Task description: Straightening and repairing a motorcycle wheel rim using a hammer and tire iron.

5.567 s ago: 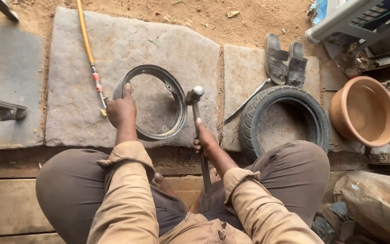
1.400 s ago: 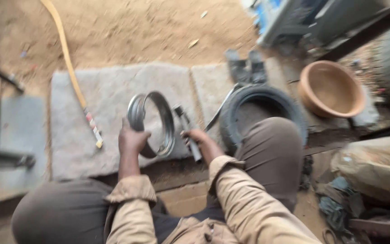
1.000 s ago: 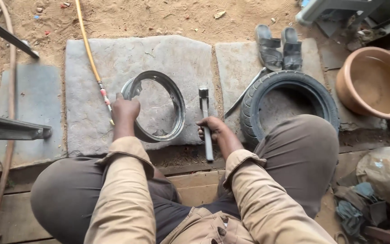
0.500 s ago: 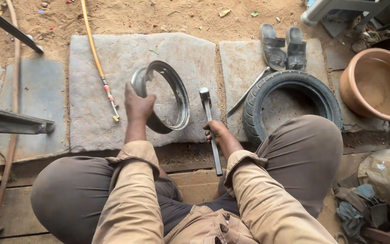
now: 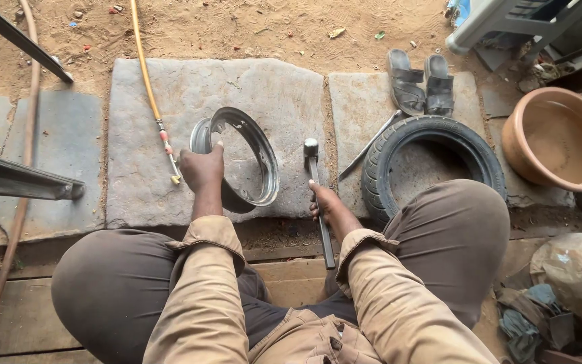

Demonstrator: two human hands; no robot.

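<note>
A large grey stone slab [image 5: 170, 135] is laid on the sandy ground, and the work is done on it; a second, smaller slab [image 5: 358, 114] is set just to the right of it. Beyond the right-hand fingers, to their right, a black rubber tyre [image 5: 432, 165] is laid flat, partly on the smaller slab. Further right, well apart from both hands, a terracotta-coloured bowl [image 5: 557, 138] is seen. A pair of dark sandals [image 5: 420, 84] is placed just beyond the tyre.

A shiny metal wheel rim [image 5: 240, 162] is held tilted up on its edge on the large slab. It is gripped by the left hand [image 5: 201, 172], whose fingers [image 5: 215, 152] are closed over the near left part of the rim, with the thumb on the outside. The far edge of the rim is raised, and a shadow is cast beneath it.

A hammer [image 5: 318, 202] with a dark handle is gripped by the right hand [image 5: 325, 205], the fingers being wrapped around the middle of the handle. Its metal head is pointed away from the person and rests on the slab just beyond the fingers, beside the rim on its right.

A yellow hose [image 5: 144, 74] is run across the slab, and its tip lies just left of the left-hand fingers. A thin metal bar [image 5: 370, 145] is laid between the hammer head and the tyre.
</note>
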